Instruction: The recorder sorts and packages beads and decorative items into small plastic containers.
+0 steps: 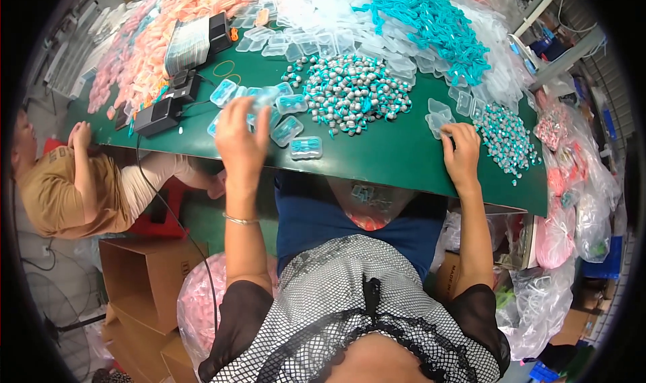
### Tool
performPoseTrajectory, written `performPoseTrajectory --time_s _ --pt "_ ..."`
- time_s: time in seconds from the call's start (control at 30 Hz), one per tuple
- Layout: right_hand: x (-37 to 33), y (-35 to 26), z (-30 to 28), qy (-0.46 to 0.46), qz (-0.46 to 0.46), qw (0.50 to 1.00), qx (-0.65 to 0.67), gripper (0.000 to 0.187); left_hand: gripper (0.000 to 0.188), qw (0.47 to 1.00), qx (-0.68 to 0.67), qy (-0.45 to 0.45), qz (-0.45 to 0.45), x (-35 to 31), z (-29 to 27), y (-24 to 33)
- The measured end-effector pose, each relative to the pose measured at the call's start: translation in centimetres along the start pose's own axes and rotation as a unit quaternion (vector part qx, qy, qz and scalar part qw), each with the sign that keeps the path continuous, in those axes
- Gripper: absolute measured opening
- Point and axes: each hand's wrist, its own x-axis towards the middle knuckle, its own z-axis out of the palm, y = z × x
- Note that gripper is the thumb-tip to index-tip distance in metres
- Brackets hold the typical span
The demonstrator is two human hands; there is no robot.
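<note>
I see a cluster of filled cases (288,131), teal showing inside, left of centre on the green counter (383,164); I judge those done or nearly so. At the cluster's upper part, a blurred case (266,97) shows by the left hand (240,137); its fingers are spread, but I can't tell whether they grip it. Right of centre, the right hand (463,155) curls its fingers narrowly at the edge of a clear case (439,119); I can't tell if it's pinched. I judge plenty is left: the silver-teal pieces (356,93) at upper centre, a smaller heap (505,141) at right, clear boxes (323,41) above, and the teal pile (437,23) at upper right.
</note>
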Motion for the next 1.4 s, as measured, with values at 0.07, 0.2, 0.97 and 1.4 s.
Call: performPoseTrajectory --time_s 0.07,0.2,0.97,1.4 --pt "-0.1 -0.7 -0.6 0.001 -0.018 0.999 0.032 0.016 0.029 0.999 0.053 0.005 0.009 0.3 0.5 -2.5" --pt "-0.8 -3.1 -1.5 0.002 -0.057 0.998 0.029 0.017 0.029 0.993 0.106 -0.036 -0.025 -0.1 1.6 -6.1" --pt "-3.5 -0.4 -4.0 0.008 0.040 0.996 0.078 0.009 0.010 0.974 -0.013 -0.149 0.168 -1.1 12.3 13.3" --pt "-0.4 7.3 -0.8 0.007 0.096 0.969 -0.226 0.014 0.010 0.959 -0.198 -0.188 0.073 -4.6 9.5 14.0"
